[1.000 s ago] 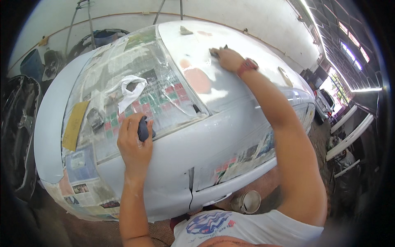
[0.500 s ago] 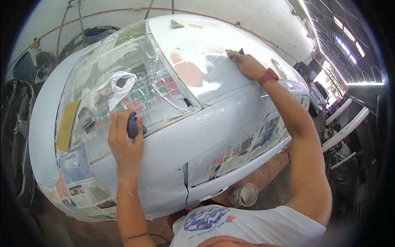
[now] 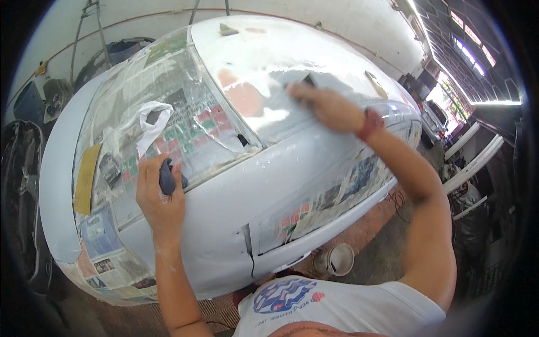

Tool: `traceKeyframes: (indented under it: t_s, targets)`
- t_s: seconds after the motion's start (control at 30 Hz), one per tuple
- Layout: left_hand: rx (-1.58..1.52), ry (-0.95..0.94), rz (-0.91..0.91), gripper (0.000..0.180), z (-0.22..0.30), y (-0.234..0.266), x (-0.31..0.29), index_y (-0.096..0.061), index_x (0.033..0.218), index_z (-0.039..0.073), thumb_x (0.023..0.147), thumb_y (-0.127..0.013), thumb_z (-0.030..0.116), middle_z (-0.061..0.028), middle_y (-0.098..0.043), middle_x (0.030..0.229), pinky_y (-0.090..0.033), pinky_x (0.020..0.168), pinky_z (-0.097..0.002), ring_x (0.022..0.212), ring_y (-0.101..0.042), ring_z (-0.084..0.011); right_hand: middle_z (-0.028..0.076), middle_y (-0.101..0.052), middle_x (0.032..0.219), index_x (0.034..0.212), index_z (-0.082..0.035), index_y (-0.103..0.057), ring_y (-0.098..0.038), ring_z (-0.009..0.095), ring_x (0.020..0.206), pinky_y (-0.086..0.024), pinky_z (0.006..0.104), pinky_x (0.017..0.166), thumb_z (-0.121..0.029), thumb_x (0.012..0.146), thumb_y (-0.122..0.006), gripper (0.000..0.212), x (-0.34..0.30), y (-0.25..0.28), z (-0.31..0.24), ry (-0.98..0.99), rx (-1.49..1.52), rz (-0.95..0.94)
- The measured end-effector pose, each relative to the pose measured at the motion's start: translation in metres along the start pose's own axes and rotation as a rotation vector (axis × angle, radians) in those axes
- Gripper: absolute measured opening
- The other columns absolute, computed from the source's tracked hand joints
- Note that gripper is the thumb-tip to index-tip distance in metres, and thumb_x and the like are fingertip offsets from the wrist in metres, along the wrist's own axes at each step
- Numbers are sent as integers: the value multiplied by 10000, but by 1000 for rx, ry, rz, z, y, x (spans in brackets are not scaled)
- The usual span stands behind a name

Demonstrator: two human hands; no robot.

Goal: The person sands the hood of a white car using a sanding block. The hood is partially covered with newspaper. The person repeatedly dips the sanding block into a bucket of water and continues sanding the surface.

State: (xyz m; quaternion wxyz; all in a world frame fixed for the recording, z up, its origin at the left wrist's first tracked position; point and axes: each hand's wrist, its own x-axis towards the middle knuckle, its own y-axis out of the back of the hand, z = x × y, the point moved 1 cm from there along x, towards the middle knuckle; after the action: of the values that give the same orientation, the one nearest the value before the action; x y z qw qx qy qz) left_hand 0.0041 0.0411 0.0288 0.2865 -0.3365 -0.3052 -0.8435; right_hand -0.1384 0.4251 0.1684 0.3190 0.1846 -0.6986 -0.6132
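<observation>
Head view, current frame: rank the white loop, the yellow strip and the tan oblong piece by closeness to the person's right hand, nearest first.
From the right hand:
1. Tan oblong piece: just up and right of the hand in the picture.
2. White loop: left, on the newspaper covering.
3. Yellow strip: farthest left, near the covering's left edge.

You wear white shirt (image 3: pixel 353 306), short sleeve (image 3: pixel 418 295) ending high on your right arm (image 3: pixel 428 241). Across your chest, rounded print (image 3: pixel 283 296) of wavy blue bands, small red emblem (image 3: pixel 318 296) beside it, lettering (image 3: pixel 303 306) along its edge. On your right wrist, red watch-like band (image 3: pixel 371 124).
</observation>
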Motion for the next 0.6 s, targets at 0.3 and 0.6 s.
traceKeyframes:
  t_s: [0.3, 0.6]
  targets:
    - [-44, -37, 12, 220, 8, -9, 4, -711, 1188, 11, 994, -774, 95, -169, -720, 1107, -533, 955, -424, 1032, -700, -355, 141, -650, 1517, 1463, -107, -650, -666, 411, 1287, -491, 463, 1159, -208, 1093, -510, 409, 72, -2, 78, -192, -220, 81]
    - [2, -45, 34, 225, -3, -1, -2, -716, 1199, 20, 1000, -775, 107, -152, -728, 1111, -539, 937, -413, 1030, -708, -333, 173, -578, 1591, 1517, -66, -588, -592, 391, 1407, -468, 454, 1197, -57, 1007, -496, 518, 14, -28, -44, 289, -48, 5]
